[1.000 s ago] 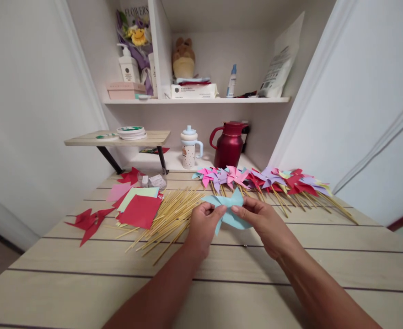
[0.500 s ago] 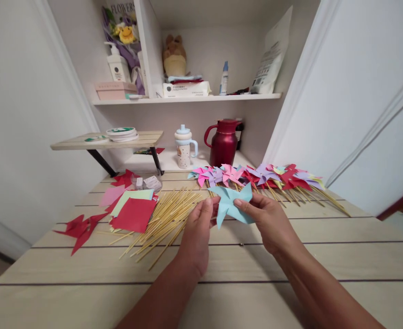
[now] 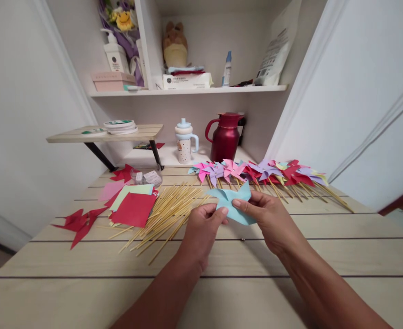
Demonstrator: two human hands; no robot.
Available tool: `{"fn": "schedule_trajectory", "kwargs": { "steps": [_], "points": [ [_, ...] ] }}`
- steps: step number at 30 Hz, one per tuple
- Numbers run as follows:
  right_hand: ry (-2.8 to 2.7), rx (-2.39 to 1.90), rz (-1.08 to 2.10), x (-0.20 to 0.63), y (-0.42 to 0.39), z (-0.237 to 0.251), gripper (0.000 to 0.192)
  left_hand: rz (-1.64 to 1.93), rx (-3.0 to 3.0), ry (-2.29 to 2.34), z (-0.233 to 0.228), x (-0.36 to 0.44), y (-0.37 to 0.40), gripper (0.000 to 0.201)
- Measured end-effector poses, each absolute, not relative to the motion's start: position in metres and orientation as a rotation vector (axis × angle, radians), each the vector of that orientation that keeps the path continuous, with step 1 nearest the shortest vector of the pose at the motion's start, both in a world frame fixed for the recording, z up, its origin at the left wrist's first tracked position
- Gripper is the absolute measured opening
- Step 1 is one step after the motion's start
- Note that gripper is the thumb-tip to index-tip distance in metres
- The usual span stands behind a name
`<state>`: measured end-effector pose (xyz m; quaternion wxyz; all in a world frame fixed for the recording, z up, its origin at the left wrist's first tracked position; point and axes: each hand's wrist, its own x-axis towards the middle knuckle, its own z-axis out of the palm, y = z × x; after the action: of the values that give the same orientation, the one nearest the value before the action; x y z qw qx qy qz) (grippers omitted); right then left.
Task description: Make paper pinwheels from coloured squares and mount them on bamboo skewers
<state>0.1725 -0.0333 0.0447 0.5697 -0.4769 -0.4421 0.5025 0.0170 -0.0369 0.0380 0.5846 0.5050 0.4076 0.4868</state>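
A light blue paper pinwheel (image 3: 235, 204) is held just above the wooden table (image 3: 222, 260) between both hands. My left hand (image 3: 201, 228) pinches its lower left corner with thumb and fingers. My right hand (image 3: 273, 219) grips its right side, thumb on top near the centre. Just left of my hands lies a loose pile of bamboo sticks (image 3: 163, 212). Behind the hands, a row of finished pinwheels on sticks (image 3: 256, 173) in pink, purple and red runs to the right.
A stack of coloured paper squares (image 3: 132, 205) and red cut pieces (image 3: 79, 223) lie at the left. A small clear box (image 3: 148, 177), a spouted cup (image 3: 185, 142) and a dark red jug (image 3: 226, 137) stand at the back. A small side shelf (image 3: 101, 133) juts out left.
My left hand has closed back onto the pinwheel's left corner after loosening its hold. The pinwheel has tilted flatter and lower; the view shifted slightly.
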Motion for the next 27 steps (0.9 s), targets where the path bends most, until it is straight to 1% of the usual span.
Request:
{"fn": "schedule_trajectory", "kwargs": {
  "steps": [3,6,10,18,27],
  "points": [
    [-1.041,-1.121,1.166,0.1726,-0.0346,0.0461,0.025,1.164,1.125,0.954,0.039,0.019,-0.0373,0.019],
    [-1.055,-1.102,1.173,0.1725,-0.0358,0.0476,0.023,1.187,1.069,0.911,0.0388,0.02,-0.0372,0.022],
    [-1.078,-1.084,1.205,0.1712,-0.0372,0.0481,0.022,1.197,1.064,0.92,0.0353,0.0199,-0.0361,0.021],
    [-1.123,-1.077,1.276,0.1688,-0.0379,0.0473,0.027,1.28,0.992,1.067,0.033,0.0229,-0.0346,0.023],
    [-1.123,-1.142,1.193,0.1695,-0.0371,0.0464,0.031,1.299,0.995,1.033,0.0299,0.0218,-0.0336,0.02]
  ]
}}
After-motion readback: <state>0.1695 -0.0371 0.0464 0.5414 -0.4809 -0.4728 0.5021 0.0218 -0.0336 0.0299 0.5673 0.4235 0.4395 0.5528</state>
